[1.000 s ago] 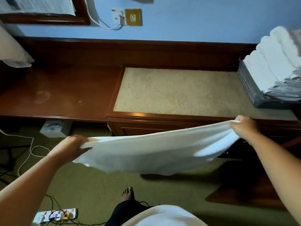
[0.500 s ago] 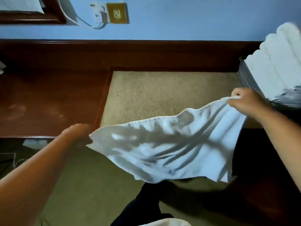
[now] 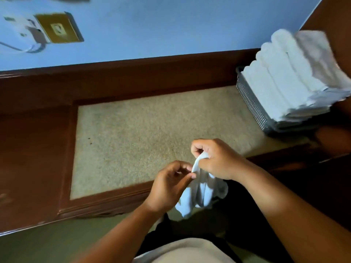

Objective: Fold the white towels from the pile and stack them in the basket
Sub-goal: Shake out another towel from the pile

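One towel [image 3: 201,192]; left hand [image 3: 171,186], right hand [image 3: 215,160]

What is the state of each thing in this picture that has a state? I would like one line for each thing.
towel: unfolded, bunched, hanging from both hands in front of the table.
left hand: pinches the towel's edge.
right hand: grips the towel's top.
basket: upright on the table, filled above its rim.
folded towels: stacked in the basket.
plug: seems to sit in the wall socket; blurred.
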`<state>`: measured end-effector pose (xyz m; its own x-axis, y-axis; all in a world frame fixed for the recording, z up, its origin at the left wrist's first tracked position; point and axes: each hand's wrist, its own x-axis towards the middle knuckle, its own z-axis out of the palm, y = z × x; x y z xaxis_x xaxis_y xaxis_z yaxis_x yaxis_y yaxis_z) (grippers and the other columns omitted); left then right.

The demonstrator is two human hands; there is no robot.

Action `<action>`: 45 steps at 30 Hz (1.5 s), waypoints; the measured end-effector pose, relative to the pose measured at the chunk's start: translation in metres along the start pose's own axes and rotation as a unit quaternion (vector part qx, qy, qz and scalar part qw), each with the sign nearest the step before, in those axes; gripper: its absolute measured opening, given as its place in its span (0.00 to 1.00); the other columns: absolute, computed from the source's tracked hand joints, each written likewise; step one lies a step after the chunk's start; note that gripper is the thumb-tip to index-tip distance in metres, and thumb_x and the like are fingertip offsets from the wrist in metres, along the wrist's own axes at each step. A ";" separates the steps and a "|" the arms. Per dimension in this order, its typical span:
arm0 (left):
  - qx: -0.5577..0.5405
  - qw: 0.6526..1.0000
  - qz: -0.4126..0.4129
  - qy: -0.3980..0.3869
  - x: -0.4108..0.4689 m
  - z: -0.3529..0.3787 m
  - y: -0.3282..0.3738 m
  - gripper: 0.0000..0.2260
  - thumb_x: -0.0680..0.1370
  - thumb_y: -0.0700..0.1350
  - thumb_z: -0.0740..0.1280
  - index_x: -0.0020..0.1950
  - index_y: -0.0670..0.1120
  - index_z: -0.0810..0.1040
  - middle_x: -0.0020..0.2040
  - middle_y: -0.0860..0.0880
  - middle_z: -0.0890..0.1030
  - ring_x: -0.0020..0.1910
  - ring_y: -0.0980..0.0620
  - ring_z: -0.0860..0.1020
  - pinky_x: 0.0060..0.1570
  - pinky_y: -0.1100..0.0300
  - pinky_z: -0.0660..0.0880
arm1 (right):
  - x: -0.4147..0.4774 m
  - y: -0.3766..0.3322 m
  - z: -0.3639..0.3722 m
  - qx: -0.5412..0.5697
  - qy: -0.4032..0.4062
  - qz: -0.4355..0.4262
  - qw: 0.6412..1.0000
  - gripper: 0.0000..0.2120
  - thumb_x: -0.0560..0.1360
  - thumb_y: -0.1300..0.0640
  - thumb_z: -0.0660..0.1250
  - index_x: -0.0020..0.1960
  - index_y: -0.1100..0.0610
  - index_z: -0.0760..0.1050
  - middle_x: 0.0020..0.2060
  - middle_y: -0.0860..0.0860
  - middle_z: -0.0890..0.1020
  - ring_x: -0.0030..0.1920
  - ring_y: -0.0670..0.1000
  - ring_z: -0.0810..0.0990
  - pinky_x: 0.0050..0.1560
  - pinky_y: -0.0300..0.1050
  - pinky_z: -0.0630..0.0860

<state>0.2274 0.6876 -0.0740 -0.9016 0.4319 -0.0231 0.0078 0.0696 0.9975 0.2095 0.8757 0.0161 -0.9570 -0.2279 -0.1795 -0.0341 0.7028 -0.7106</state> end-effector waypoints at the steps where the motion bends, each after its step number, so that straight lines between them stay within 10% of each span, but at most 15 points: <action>1: 0.017 1.000 0.022 0.010 0.001 0.004 -0.002 0.04 0.78 0.41 0.73 0.52 0.43 0.82 0.49 0.50 0.84 0.48 0.55 0.82 0.50 0.62 0.76 | -0.001 0.002 0.000 0.012 0.006 0.001 1.000 0.08 0.63 0.65 0.62 0.36 0.55 0.65 0.28 0.45 0.67 0.31 0.44 0.64 0.32 0.44 0.63; 6: 0.156 0.978 0.127 0.058 0.006 0.027 0.001 0.05 0.76 0.52 0.73 0.49 0.53 0.86 0.53 0.59 0.83 0.55 0.56 0.81 0.54 0.56 0.77 | -0.008 0.009 -0.011 0.028 0.021 -0.029 0.999 0.07 0.59 0.64 0.59 0.35 0.56 0.65 0.28 0.48 0.67 0.31 0.44 0.65 0.32 0.50 0.64; 17: 0.215 0.944 0.092 0.232 -0.059 0.099 -0.001 0.08 0.77 0.52 0.68 0.50 0.52 0.86 0.56 0.60 0.83 0.55 0.57 0.79 0.59 0.66 0.71 | -0.065 0.029 0.003 0.022 -0.036 -0.101 0.994 0.12 0.64 0.69 0.61 0.36 0.53 0.65 0.27 0.47 0.68 0.30 0.45 0.64 0.30 0.43 0.62; 22: 0.366 0.912 -0.024 0.186 -0.077 0.085 -0.044 0.10 0.77 0.58 0.65 0.46 0.57 0.85 0.47 0.57 0.83 0.47 0.50 0.75 0.51 0.53 0.73 | -0.073 0.020 -0.007 0.007 0.004 -0.188 0.982 0.10 0.62 0.69 0.61 0.35 0.55 0.65 0.28 0.52 0.68 0.31 0.51 0.66 0.32 0.48 0.63; 27: 0.543 0.802 -0.238 0.076 -0.098 0.065 -0.077 0.13 0.80 0.57 0.62 0.56 0.53 0.82 0.56 0.54 0.79 0.61 0.46 0.72 0.57 0.50 0.68 | -0.076 0.020 -0.048 0.045 0.128 -0.161 0.978 0.08 0.60 0.66 0.63 0.33 0.56 0.66 0.28 0.54 0.68 0.30 0.48 0.65 0.32 0.45 0.61; 33: 0.589 0.752 -0.288 0.076 -0.106 0.055 -0.088 0.13 0.77 0.55 0.63 0.55 0.52 0.82 0.56 0.53 0.79 0.61 0.46 0.72 0.56 0.51 0.66 | -0.081 0.001 -0.076 0.024 0.174 -0.187 0.967 0.07 0.59 0.66 0.64 0.33 0.60 0.67 0.29 0.57 0.69 0.31 0.51 0.66 0.31 0.44 0.60; 45: 0.617 0.635 -0.429 0.176 -0.182 -0.080 -0.104 0.09 0.75 0.45 0.63 0.48 0.50 0.84 0.49 0.52 0.81 0.56 0.47 0.75 0.52 0.53 0.66 | -0.026 0.121 -0.110 -0.045 0.294 0.051 0.953 0.06 0.60 0.67 0.64 0.35 0.61 0.68 0.31 0.59 0.71 0.33 0.54 0.67 0.32 0.45 0.60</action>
<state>0.3560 0.5301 -0.1686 -0.8417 -0.4553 -0.2902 -0.4155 0.8895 -0.1904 0.1985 1.0407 0.0098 -0.9518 0.2433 0.1868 0.0684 0.7621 -0.6438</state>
